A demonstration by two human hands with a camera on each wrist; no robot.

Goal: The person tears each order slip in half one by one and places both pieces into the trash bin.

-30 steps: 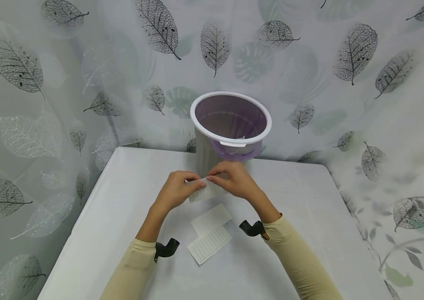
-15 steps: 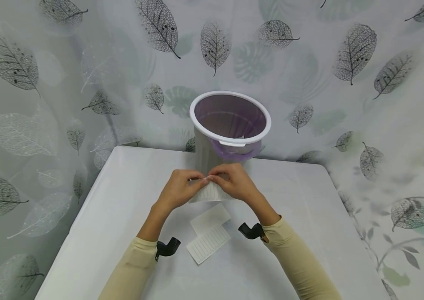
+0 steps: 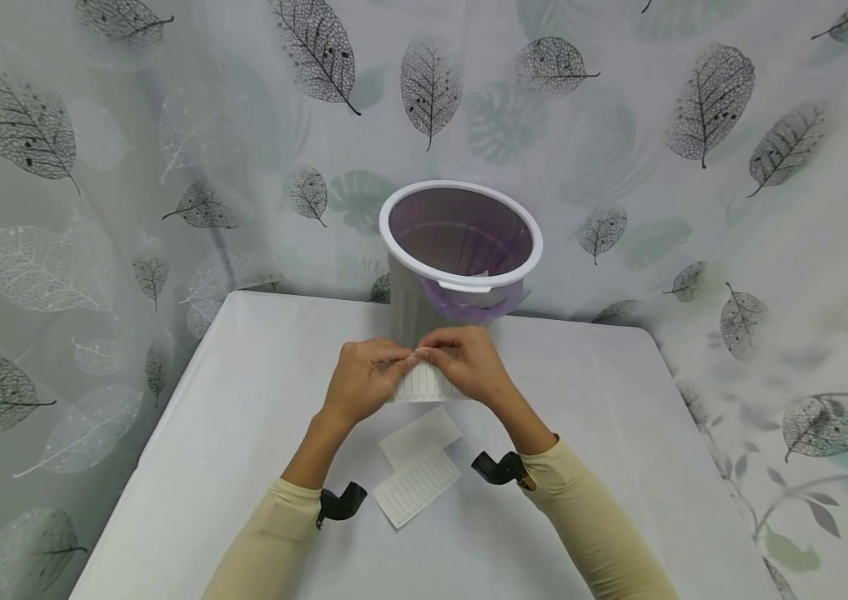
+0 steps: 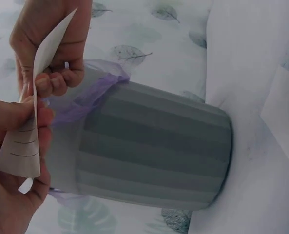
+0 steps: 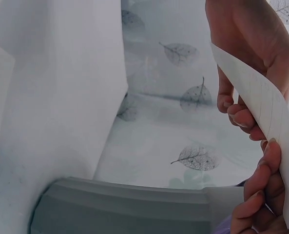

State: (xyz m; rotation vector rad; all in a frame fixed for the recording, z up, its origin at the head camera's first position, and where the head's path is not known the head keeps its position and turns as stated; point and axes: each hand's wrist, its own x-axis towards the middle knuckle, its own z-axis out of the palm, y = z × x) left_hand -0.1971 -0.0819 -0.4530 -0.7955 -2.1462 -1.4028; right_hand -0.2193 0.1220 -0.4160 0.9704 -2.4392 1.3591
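Both hands hold one lined slip of paper [image 3: 425, 383] by its top edge, just in front of the bin. My left hand [image 3: 365, 382] pinches it between thumb and fingers. Right beside it, the thumb and fingers of my right hand [image 3: 469, 362] pinch the same edge, the two sets of fingertips meeting near the middle. In the left wrist view the slip [image 4: 22, 151] bends away from the fingers. The right wrist view shows its curved, ruled face [image 5: 266, 102]. Below the hands, a plain slip [image 3: 418, 437] and a lined slip [image 3: 418, 490] lie on the table, overlapping.
A grey bin [image 3: 412, 300] with a white rim [image 3: 461, 282] and a purple liner bag [image 3: 469, 310] stands at the back of the white-covered table [image 3: 258, 375]. Behind hangs a leaf-patterned curtain [image 3: 243, 108]. A black wrist camera [image 3: 343, 502] sits at the left cuff.
The held slip has turned so its ruled side now faces the head camera, hanging down. My fingertips have drawn together at its top edge. The slips on the table have stayed put.
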